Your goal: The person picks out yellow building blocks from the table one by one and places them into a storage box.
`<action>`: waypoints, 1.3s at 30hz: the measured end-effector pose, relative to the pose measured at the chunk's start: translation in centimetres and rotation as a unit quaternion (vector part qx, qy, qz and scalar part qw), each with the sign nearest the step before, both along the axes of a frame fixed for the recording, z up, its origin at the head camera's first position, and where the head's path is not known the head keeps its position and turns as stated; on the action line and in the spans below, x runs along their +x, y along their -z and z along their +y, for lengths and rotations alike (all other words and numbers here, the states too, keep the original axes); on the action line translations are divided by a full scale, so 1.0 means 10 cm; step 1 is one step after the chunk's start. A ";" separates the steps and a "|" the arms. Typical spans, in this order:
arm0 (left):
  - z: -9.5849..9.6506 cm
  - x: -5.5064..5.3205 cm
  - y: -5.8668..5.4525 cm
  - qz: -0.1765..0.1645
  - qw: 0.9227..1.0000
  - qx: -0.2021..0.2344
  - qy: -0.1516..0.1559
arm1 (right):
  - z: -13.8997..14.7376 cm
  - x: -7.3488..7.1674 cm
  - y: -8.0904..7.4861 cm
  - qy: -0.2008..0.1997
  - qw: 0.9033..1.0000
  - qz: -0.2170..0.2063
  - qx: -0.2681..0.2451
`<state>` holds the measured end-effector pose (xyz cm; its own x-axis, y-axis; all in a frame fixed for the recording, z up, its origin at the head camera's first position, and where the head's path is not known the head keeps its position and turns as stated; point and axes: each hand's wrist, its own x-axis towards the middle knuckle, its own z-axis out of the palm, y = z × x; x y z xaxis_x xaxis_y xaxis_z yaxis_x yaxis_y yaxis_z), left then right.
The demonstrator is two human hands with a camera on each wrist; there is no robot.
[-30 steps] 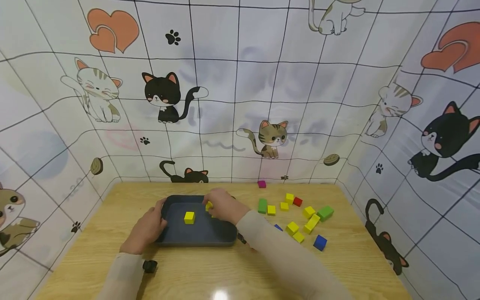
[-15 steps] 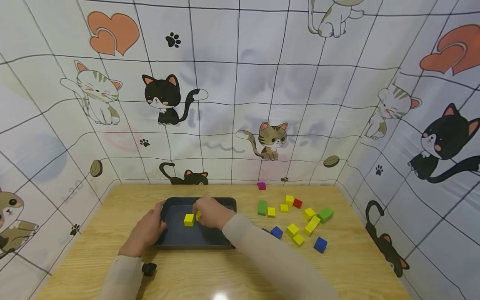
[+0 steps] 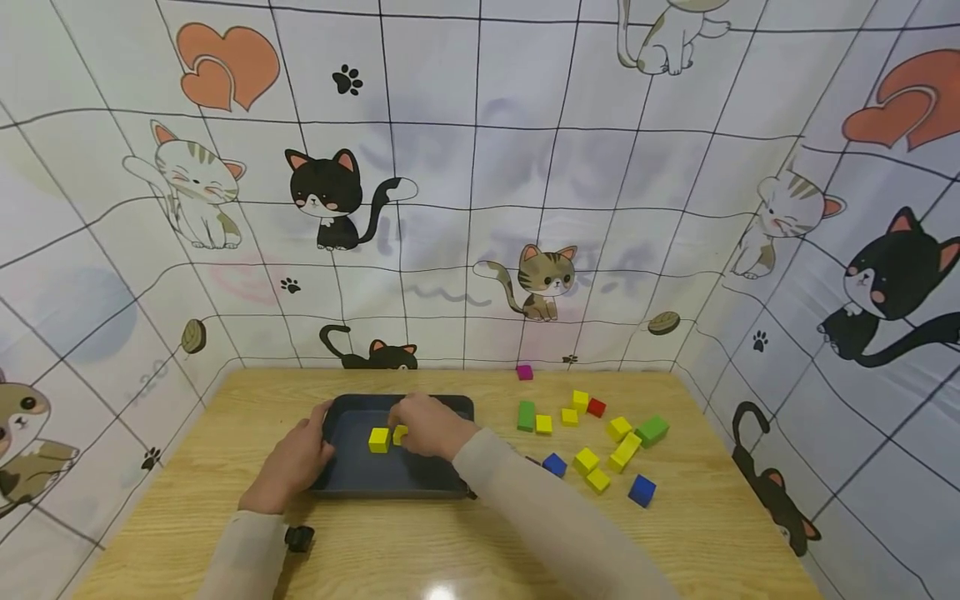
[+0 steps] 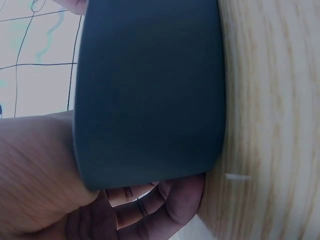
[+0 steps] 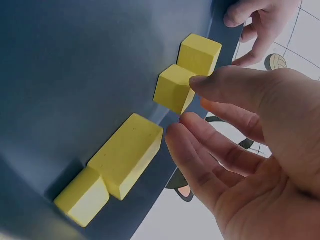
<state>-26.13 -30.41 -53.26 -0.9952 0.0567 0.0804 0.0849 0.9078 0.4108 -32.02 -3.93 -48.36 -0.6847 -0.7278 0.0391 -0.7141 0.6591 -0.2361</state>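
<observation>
My left hand [image 3: 288, 458] grips the left side of a dark grey tray [image 3: 375, 485], its fingers curled about the outer wall [image 4: 150, 100]. Inside the tray lies a yellow cube [image 3: 379, 440], with a second yellow cube [image 5: 174, 87] right against it. Over that second cube is my right hand [image 3: 431, 425], fingers loosely bent and apart. Its thumb tip overlaps the cube's edge in the right wrist view; whether it touches, I cannot tell. A long yellow block [image 5: 127, 155] and a smaller yellow block [image 5: 84, 196] sit farther along, hidden by the hand in the head view.
Right of the tray, several yellow blocks [image 3: 586, 461] are scattered among green blocks [image 3: 652, 431], blue blocks [image 3: 642, 491] and a red one [image 3: 596, 407]. A magenta block [image 3: 525, 372] stands at the table's back edge, by the cat-patterned cloth [image 3: 472, 200].
My right hand has carried a yellow cube leftward across the tray to the other cube, then drawn back slightly right. My left hand has stayed on the tray.
</observation>
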 end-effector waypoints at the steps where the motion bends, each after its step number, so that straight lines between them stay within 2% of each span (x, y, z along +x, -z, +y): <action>1: 0.00 0.00 0.00 0.000 1.000 0.001 0.000 | 0.02 0.00 -0.01 0.001 1.000 0.000 0.000; 10: 0.00 0.01 0.00 -0.005 1.000 0.001 -0.004 | 0.21 0.02 -0.09 0.027 1.000 -0.009 -0.002; 21: 0.00 0.01 -0.02 -0.007 1.000 0.004 -0.003 | 0.58 0.01 -0.13 0.069 0.996 -0.011 -0.046; 27: 0.01 0.01 -0.02 -0.001 1.000 0.004 -0.002 | 0.86 0.04 -0.10 0.106 0.990 -0.021 -0.086; 32: 0.01 0.02 -0.01 0.004 1.000 0.001 0.000 | 1.16 0.08 -0.03 0.140 0.983 -0.049 -0.112; 39: -0.01 0.01 0.01 0.005 1.000 -0.002 0.001 | 1.55 0.08 0.05 0.193 0.973 -0.032 -0.126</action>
<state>-25.99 -30.47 -53.32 -0.9942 0.0598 0.0895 0.0913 0.9090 0.4067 -31.25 11.55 -48.89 -0.9118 -0.3890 0.1317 -0.4037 0.7901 -0.4613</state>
